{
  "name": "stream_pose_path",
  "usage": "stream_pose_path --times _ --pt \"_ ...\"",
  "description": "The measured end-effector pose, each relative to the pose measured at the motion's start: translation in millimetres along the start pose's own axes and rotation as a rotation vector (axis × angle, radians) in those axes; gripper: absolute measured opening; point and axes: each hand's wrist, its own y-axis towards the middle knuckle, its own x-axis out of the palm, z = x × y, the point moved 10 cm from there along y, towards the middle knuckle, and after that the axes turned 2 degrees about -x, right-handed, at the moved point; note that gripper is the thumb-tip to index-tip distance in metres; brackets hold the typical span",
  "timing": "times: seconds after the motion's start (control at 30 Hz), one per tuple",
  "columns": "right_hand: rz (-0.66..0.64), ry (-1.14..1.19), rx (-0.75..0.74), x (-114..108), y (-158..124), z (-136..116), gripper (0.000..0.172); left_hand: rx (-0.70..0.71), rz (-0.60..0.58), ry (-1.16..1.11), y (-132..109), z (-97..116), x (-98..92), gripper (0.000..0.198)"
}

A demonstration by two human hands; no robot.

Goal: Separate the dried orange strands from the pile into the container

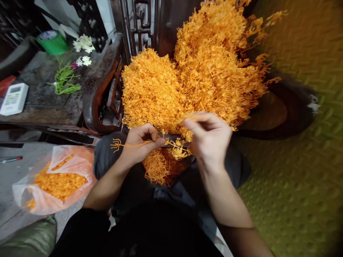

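A big heap of orange plastic sprigs (201, 73) fills the dark wooden chair in front of me. My left hand (140, 142) is closed in a pinch on one thin orange branched sprig (118, 144) that sticks out to the left. My right hand (209, 139) is closed too, its fingertips pinching small orange bits (188, 118) at the heap's lower edge. Between my hands hangs a cluster of sprigs (178, 145), and a smaller orange pile (160, 167) lies in my lap.
A clear plastic bag (57, 180) holding orange pieces lies on the floor at left. The dark side table (40, 97) carries a white remote (14, 98), green stems (64, 81), white flowers (83, 43) and a green tub (52, 42). A yellow-green patterned mat (305, 167) is at right.
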Motion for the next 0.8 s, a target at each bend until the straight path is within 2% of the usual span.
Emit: stream_pose_path --times 0.07,0.1,0.13,0.2,0.27,0.3,0.47,0.6,0.63,0.7,0.8 --pt "0.187 0.117 -0.135 -31 11 -19 0.016 0.007 0.006 0.002 0 5 -6.2 0.033" --pt "0.178 0.127 -0.150 -37 15 -26 0.018 0.007 0.012 -0.001 0 7 -8.6 0.028" --pt "0.094 0.078 -0.120 -34 20 -31 0.022 0.013 0.021 0.004 0 10 -10.6 0.022" --pt "-0.189 -0.089 -0.007 -15 19 -33 0.028 0.072 0.025 0.072 2 19 -11.3 0.021" --pt "-0.448 -0.229 0.075 3 8 -31 0.026 0.196 -0.002 0.165 1 32 -7.8 0.016" --pt "-0.533 -0.260 0.090 9 4 -32 0.023 0.261 -0.026 0.200 -1 38 -5.0 0.011" --pt "-0.792 -0.245 0.107 33 1 -37 0.015 0.501 -0.143 0.267 -13 58 6.4 0.015" --pt "-1.022 -0.324 0.161 54 -12 -26 0.014 0.559 -0.176 0.327 -18 61 14.9 0.020" --pt "-1.046 -0.360 0.170 57 -15 -21 0.014 0.561 -0.157 0.344 -18 61 14.8 0.020" --pt "-1.013 -0.423 0.178 58 -18 -13 0.015 0.555 -0.095 0.376 -17 61 12.1 0.019" --pt "-0.840 -0.419 0.181 52 -16 -5 0.018 0.504 -0.010 0.389 -13 55 6.6 0.018"
